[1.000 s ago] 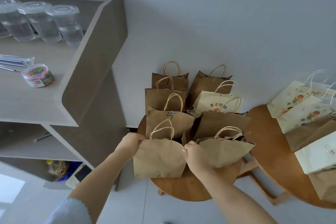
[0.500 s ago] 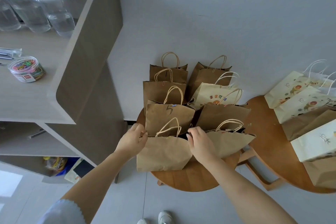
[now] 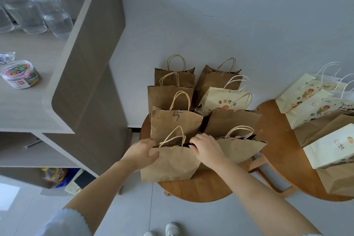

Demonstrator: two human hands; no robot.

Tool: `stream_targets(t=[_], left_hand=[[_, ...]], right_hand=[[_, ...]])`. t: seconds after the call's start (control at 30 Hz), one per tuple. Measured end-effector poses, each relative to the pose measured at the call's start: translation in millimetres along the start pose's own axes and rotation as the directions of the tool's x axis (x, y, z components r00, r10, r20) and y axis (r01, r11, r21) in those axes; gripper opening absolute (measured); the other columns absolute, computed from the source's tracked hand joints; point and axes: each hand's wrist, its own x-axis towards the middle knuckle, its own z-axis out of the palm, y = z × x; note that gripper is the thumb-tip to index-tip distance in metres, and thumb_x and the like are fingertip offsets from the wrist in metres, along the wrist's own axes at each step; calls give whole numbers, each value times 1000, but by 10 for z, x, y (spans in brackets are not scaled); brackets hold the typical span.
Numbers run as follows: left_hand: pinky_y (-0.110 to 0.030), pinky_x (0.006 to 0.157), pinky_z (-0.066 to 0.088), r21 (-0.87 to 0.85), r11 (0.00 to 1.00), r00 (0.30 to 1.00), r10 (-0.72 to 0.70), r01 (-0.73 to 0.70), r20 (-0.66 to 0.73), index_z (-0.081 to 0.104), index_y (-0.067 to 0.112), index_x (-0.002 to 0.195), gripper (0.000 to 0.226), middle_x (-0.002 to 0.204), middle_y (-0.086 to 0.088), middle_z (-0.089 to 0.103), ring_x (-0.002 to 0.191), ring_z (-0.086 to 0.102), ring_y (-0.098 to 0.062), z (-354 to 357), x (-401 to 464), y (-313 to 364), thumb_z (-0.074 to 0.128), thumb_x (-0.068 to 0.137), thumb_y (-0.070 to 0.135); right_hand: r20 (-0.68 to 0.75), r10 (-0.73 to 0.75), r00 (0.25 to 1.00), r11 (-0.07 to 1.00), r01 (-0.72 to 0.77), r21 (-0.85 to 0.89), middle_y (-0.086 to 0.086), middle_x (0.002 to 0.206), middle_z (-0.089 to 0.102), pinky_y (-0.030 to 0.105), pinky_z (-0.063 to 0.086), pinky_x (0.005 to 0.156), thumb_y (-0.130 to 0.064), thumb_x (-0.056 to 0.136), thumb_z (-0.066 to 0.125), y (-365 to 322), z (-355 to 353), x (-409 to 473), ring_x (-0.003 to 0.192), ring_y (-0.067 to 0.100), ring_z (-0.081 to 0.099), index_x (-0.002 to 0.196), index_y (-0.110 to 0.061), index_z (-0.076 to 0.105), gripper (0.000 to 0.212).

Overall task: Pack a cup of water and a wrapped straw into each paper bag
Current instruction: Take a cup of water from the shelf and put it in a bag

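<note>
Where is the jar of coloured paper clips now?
In the head view the jar of paper clips stands at the far left on the shelf top, below the cups of water.

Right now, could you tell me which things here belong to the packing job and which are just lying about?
Job: front paper bag, gripped by left hand and right hand; other paper bags; cups of water.
Lying about: tub of paper clips; shelf clutter.

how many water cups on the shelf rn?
3 in view, clustered at the shelf's back left: one cut by the frame edge, one middle, one nearest the side panel. More may sit out of frame.
</note>
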Motion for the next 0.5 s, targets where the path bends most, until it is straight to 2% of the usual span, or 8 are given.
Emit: stream_targets(t=[0.07,0.13,0.23,0.33,0.4,0.47,0.5], left_hand=[[-28,87,43,89,996,999,-19,14,51,52,18,127,36,120,1,56,111,51,-19,2,-5,-32,48,94,34],[-28,88,42,108,993,997,-46,39,60,50,18,129,37,123,1,55,114,50,-19,6,9,-57,47,95,33],[-28,88,42,114,992,997,-57,50,57,50,17,127,35,121,1,55,113,50,-19,20,39,-70,47,95,31],[-28,86,44,135,990,996,-56,46,72,53,16,121,30,116,0,56,108,51,-19,21,58,-67,46,95,29],[-29,86,45,146,988,995,-57,45,82,53,16,118,27,114,0,57,107,52,-19,20,71,-70,45,95,28],[-30,85,45,153,987,994,-62,48,86,54,16,116,25,113,0,58,106,53,-19,8,81,-72,44,96,29],[-30,84,45,159,986,994,-66,51,89,54,16,113,24,111,0,58,104,54,-20,1,86,-72,43,97,29]], right_hand=[[53,35,998,999,-37,35,1,120,59,25,44,88,-36,100,42,36,-34,-22,108,16,55,124,-15,57,35],[127,65,990,989,-81,125,-1,130,51,23,46,84,-41,96,50,74,-45,-40,110,16,55,131,-15,49,44],[167,62,984,981,-91,171,1,146,32,22,49,87,-30,91,61,80,-15,-50,112,17,56,138,-16,37,55],[162,54,985,992,-72,106,5,155,14,23,54,83,-17,92,61,45,2,-19,104,17,62,145,-19,28,63],[192,66,979,996,-76,43,7,158,8,25,52,88,-20,90,64,22,-35,29,113,19,59,149,-20,21,73],[241,64,968,993,-37,-113,11,156,19,33,45,100,-27,87,67,23,-84,101,129,25,45,150,-17,21,78],[256,50,965,977,6,-213,12,151,30,35,42,102,-31,87,67,22,-115,134,131,26,41,148,-15,25,76]])
